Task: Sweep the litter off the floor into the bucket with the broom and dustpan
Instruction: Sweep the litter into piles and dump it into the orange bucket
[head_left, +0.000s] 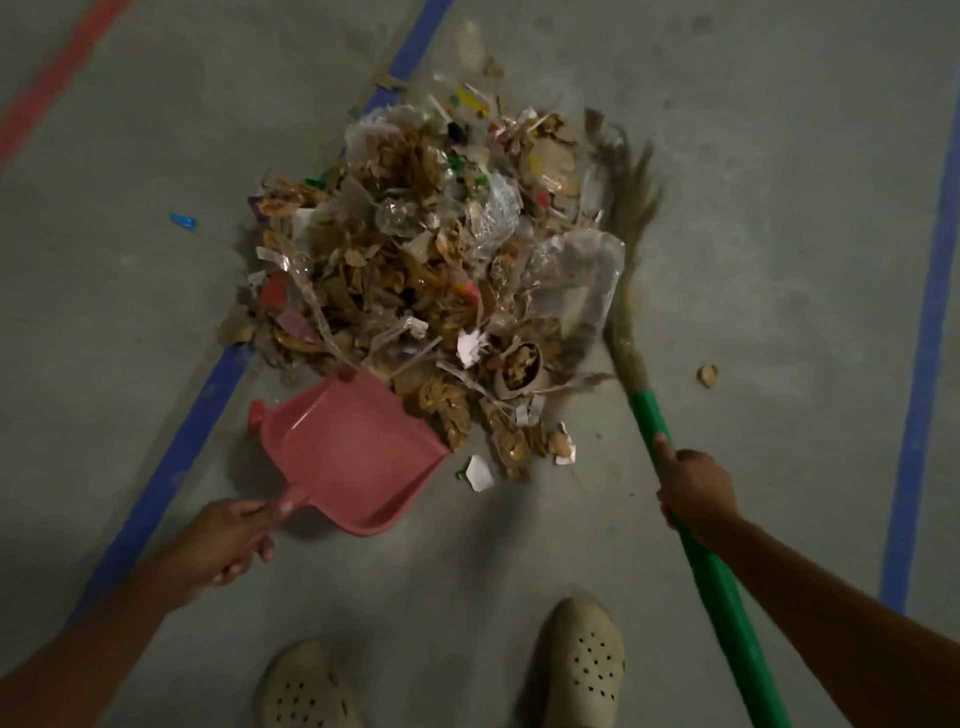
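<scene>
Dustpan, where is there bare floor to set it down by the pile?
Bare floor lies between the dustpan, the shoes and the broom handle, and outside the left blue line. Right of it, only one scrap. The litter pile is crowded.

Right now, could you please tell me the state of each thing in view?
Litter pile: heaped on the floor.
Dustpan: empty, mouth at the pile's near edge.
Broom: bristles blurred, at the pile's right side.
Left hand: grips the dustpan's handle.
Right hand: grips the broom's green handle.
Blue scrap: lying apart, left of the pile.
Bucket: not in view.
</scene>
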